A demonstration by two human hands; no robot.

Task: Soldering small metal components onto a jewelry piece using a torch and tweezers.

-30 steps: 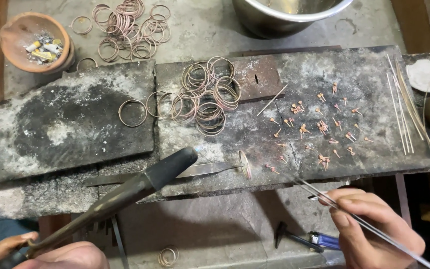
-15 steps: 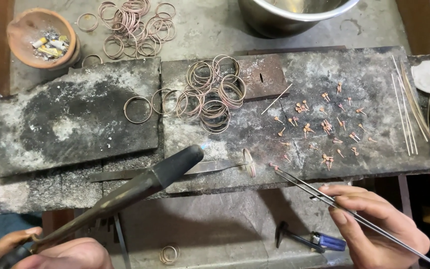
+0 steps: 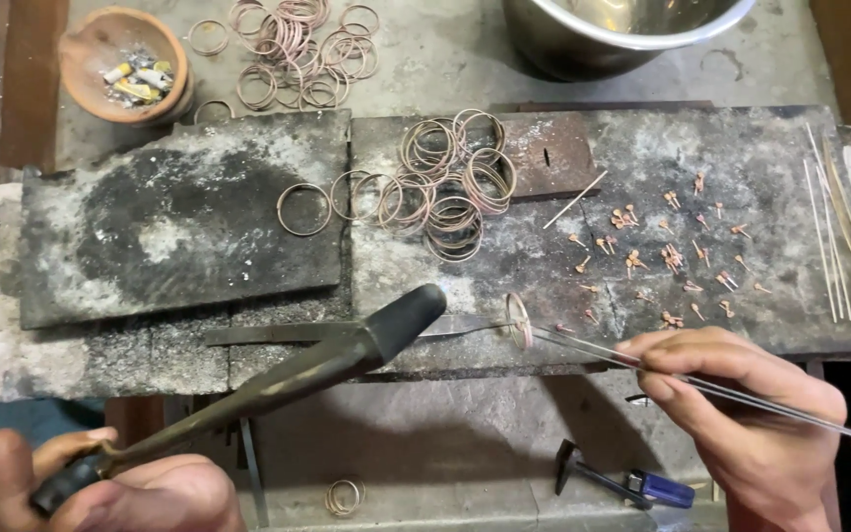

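Now, left to right. Far left: clay bowl [image 3: 125,61] holding small scraps, with loose copper-coloured rings [image 3: 297,49] spread to its right on the bench. Below them, a dark scorched slab [image 3: 184,222] with one single ring [image 3: 303,209] at its right edge.

Near left: left hand [image 3: 115,488] closed around the handle of a torch [image 3: 278,379], whose dark nozzle slants up and right, ending just left of a small ring [image 3: 518,320]. Flat metal strip [image 3: 268,333] lies along the slab's near edge, partly under the torch.

Centre: heap of rings [image 3: 450,187] on the right-hand slab [image 3: 642,158]; steel bowl [image 3: 632,30] beyond it, cut by the frame top.

Right: right hand [image 3: 751,414] pinching long tweezers [image 3: 642,360], tips closed on the small ring, held upright at the slab's near edge. Small copper bits [image 3: 662,251] are scattered behind; thin wire rods [image 3: 834,227] lie far right. Blue-handled tool [image 3: 632,483] is on the lower ledge, with a few rings [image 3: 344,496] left of it.

Room: bare slab between torch tip and heap; the drop-off sits just below the small ring.

Change since half a second ago: tweezers' tips have moved left onto the small ring; torch much as before.
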